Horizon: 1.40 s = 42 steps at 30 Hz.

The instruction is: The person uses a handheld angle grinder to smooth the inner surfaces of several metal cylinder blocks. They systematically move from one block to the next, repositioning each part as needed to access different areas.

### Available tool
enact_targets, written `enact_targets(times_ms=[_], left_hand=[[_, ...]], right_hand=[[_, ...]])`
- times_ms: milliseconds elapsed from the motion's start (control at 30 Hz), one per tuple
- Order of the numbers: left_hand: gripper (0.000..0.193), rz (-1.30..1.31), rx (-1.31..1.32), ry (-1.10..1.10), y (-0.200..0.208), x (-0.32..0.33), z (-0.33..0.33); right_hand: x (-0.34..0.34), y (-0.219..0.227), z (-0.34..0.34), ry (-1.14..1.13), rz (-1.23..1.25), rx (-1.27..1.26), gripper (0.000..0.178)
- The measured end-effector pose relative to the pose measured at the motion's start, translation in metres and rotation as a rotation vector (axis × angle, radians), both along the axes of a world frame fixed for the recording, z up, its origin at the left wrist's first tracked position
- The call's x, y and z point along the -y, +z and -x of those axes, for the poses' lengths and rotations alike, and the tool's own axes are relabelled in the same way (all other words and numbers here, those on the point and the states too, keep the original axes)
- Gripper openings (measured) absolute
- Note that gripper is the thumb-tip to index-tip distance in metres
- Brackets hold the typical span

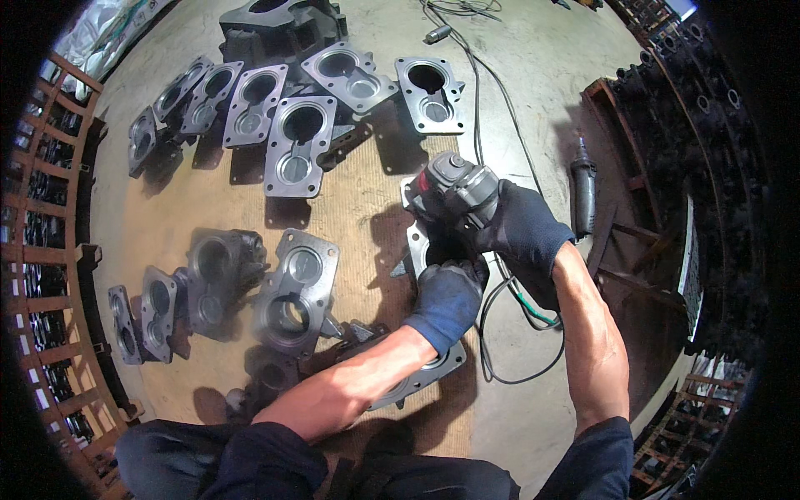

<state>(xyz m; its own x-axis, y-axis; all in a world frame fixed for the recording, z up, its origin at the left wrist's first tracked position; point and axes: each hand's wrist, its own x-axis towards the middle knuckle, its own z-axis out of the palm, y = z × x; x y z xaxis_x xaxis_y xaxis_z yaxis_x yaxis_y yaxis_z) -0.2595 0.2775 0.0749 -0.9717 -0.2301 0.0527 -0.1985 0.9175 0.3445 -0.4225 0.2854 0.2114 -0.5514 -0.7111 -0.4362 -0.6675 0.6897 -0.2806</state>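
My right hand (529, 225), in a dark glove, grips a dark grey grinder (457, 190). The tool sits above a grey metal casting (417, 237) with a flat, holed flange. Its working end is hidden under the tool's body and my hands. Beside the casting's opening, my left hand (452, 300), in a blue glove, is closed low down against the part. What its fingers hold is hidden. Just below my left wrist lies another flanged casting (450, 360), partly covered by my forearm.
Several similar castings stand in rows on the cardboard (350, 225), including one at upper right (429, 96). A large dark housing (283, 33) stands behind. A slim power tool (584, 187) lies on the right. A cable (487, 379) loops over the floor. Slatted crates (62, 250) line the left.
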Motion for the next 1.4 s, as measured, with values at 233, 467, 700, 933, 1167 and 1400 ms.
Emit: enact_targets(times_ms=[233, 467, 700, 933, 1167, 1400], left_hand=[[0.02, 0.066, -0.019, 0.069, 0.008, -0.006, 0.001], [0.019, -0.6, -0.607, 0.388, -0.047, -0.021, 0.021], [0.022, -0.105, -0.012, 0.179, 0.008, -0.007, 0.006], [0.037, 0.147, 0.003, 0.057, 0.007, -0.003, 0.001], [0.035, 0.136, 0.012, 0.011, 0.007, 0.0, -0.002], [0.032, 0.218, 0.0, 0.005, 0.009, 0.0, -0.005]], right_hand=[[-0.002, 0.017, 0.003, -0.08, 0.02, 0.082, 0.066], [0.02, 0.011, -0.02, 0.064, 0.016, 0.042, 0.062], [-0.014, 0.009, 0.016, -0.101, -0.053, 0.014, 0.063], [-0.058, 0.002, 0.007, -0.166, 0.068, 0.065, 0.056], [-0.038, 0.003, 0.014, -0.164, 0.039, 0.061, 0.059], [-0.052, -0.013, 0.018, -0.154, 0.065, 0.078, 0.056]])
